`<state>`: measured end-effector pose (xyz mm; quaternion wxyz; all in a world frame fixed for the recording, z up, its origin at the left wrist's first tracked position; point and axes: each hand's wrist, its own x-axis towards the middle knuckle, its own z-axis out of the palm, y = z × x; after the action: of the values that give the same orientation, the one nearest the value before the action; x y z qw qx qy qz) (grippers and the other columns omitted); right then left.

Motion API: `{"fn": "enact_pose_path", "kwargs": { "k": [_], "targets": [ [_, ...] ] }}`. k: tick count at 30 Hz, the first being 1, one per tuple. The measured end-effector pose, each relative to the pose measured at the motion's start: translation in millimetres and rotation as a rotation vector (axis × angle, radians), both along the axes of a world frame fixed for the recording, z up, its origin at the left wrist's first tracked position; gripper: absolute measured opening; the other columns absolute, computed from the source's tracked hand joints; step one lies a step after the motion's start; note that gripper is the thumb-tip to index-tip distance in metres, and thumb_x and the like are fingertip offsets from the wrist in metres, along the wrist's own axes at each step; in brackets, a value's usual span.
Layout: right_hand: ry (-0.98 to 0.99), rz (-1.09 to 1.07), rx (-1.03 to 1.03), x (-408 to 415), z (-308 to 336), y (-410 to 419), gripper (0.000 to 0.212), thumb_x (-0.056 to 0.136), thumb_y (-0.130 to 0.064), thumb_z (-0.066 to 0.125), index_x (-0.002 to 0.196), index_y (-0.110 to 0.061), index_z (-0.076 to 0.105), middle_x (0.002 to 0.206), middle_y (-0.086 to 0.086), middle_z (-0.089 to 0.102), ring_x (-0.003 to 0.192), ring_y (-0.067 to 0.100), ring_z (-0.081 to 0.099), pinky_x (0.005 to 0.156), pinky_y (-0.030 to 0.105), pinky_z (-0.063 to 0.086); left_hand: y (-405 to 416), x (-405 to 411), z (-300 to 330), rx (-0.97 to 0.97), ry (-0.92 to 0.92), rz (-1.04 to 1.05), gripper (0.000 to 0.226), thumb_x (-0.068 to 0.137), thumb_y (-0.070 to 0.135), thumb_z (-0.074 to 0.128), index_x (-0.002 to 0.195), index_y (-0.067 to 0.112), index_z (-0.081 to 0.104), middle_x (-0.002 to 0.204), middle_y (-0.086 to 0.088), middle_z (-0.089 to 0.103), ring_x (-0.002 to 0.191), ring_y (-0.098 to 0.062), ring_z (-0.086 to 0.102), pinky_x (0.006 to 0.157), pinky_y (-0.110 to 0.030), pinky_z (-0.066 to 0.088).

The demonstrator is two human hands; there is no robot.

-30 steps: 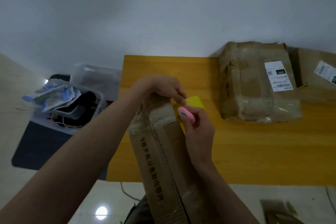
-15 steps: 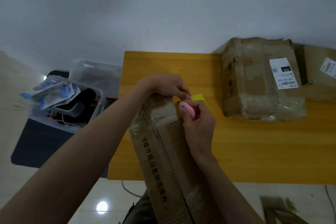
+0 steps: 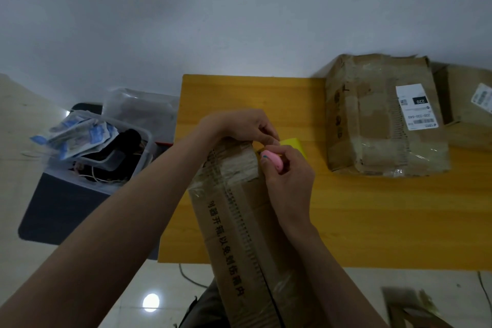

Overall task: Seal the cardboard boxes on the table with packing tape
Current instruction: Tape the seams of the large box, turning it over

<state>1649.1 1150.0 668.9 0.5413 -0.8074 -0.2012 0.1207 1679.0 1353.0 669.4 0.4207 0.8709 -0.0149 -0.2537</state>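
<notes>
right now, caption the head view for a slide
Both hands work at the far end of a long box, right hand holding a pink cutter.

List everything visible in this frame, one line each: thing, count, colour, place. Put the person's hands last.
long cardboard box: 1, brown, near table edge, under both hands
taped cardboard boxes: 2, brown with white labels, far right of table
table: 1, yellow wood, centre
yellow object: 1, behind the hands; identity unclear
pink tool: 1, in right hand
clear bins: 2, left of table, holding blue-white packets and cables
left hand: pinching at long box's far end
right hand: gripping pink tool
</notes>
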Motion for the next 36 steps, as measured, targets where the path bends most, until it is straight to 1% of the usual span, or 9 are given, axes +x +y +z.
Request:
{"fn": "enact_pose_path", "kwargs": {
  "k": [6,10,13,20,23,26,29,32,36],
  "targets": [
    [0.051,0.060,-0.048,-1.4,-1.7,-30.5,0.016,0.087,-0.008,0.077,0.095,-0.021,0.073,0.092,-0.006,0.069,0.083,0.009,0.064,0.069,0.027,0.053,-0.8,2.2,-2.3,0.009,0.059,0.053,0.034,0.091,0.042,0.070,0.117,0.021,0.076,0.105,0.020,0.071,0.089,0.010,0.061,0.082,-0.025,0.046],
    [0.096,0.040,-0.045,5.2,-15.0,-62.9,0.015,0.089,-0.008,0.077,0.099,-0.020,0.075,0.091,-0.011,0.071,0.081,0.012,0.067,0.065,0.024,0.055,-1.7,1.3,-4.2,0.036,0.058,0.062,0.035,0.091,0.043,0.070,0.118,0.021,0.076,0.108,0.018,0.071,0.095,0.002,0.064,0.087,-0.029,0.051],
    [0.311,-0.067,-0.076,25.1,-44.7,-88.0,0.019,0.091,-0.014,0.076,0.109,-0.018,0.069,0.089,0.003,0.072,0.073,0.018,0.068,0.059,0.026,0.055,-2.0,0.4,-4.3,0.043,0.065,0.079,0.035,0.090,0.043,0.071,0.118,0.021,0.076,0.109,0.016,0.072,0.101,-0.003,0.065,0.094,-0.034,0.051],
    [0.499,0.010,-0.541,50.0,-155.2,-119.3,0.014,0.086,-0.010,0.077,0.094,-0.007,0.065,0.082,0.011,0.070,0.074,0.034,0.068,0.066,0.049,0.057,-3.0,0.9,-3.4,0.065,0.075,0.099,0.033,0.090,0.039,0.072,0.118,0.022,0.075,0.113,0.012,0.073,0.103,-0.004,0.065,0.095,-0.031,0.049],
    [0.465,0.024,-0.643,53.8,-177.3,-125.7,0.021,0.082,-0.017,0.073,0.100,-0.009,0.065,0.104,0.021,0.069,0.087,0.036,0.066,0.070,0.047,0.057,-3.4,0.4,-2.6,0.067,0.081,0.109,0.032,0.091,0.039,0.072,0.118,0.022,0.075,0.113,0.012,0.073,0.103,-0.004,0.065,0.094,-0.031,0.049],
    [0.350,0.047,-0.669,65.8,-151.6,-110.8,0.063,0.081,-0.015,0.081,0.137,-0.010,0.054,0.142,0.022,0.039,0.118,0.038,0.052,0.086,0.038,0.049,-3.6,1.1,-3.1,0.065,0.087,0.110,0.033,0.091,0.038,0.072,0.120,0.022,0.075,0.116,0.012,0.073,0.104,-0.003,0.065,0.094,-0.028,0.049],
    [0.127,0.141,-0.250,83.9,-89.5,-78.6,0.085,0.080,-0.005,0.080,0.152,-0.023,0.040,0.151,0.006,0.027,0.133,0.028,0.045,0.102,0.036,0.047,-2.6,1.6,-4.0,0.087,0.077,0.094,0.031,0.092,0.039,0.071,0.119,0.025,0.075,0.111,0.016,0.073,0.097,0.004,0.064,0.085,-0.023,0.047],
    [0.036,0.497,-0.130,97.1,-34.8,-52.4,0.078,0.083,-0.023,0.075,0.152,-0.035,0.040,0.158,-0.010,0.026,0.149,0.012,0.027,0.116,0.027,0.031,-3.5,3.3,-5.2,0.091,0.067,0.073,0.028,0.093,0.035,0.070,0.119,0.022,0.075,0.093,0.026,0.067,0.073,0.019,0.056,0.067,-0.007,0.036],
    [0.098,0.716,-0.396,109.7,-16.0,-26.3,0.058,0.088,-0.037,0.077,0.140,-0.027,0.053,0.139,-0.003,0.050,0.132,0.017,0.044,0.108,0.037,0.039,-5.8,5.6,-4.5,0.114,0.037,0.058,0.028,0.093,0.032,0.071,0.119,0.020,0.075,0.092,0.023,0.066,0.067,0.023,0.052,0.062,-0.003,0.035]
  ]
}}
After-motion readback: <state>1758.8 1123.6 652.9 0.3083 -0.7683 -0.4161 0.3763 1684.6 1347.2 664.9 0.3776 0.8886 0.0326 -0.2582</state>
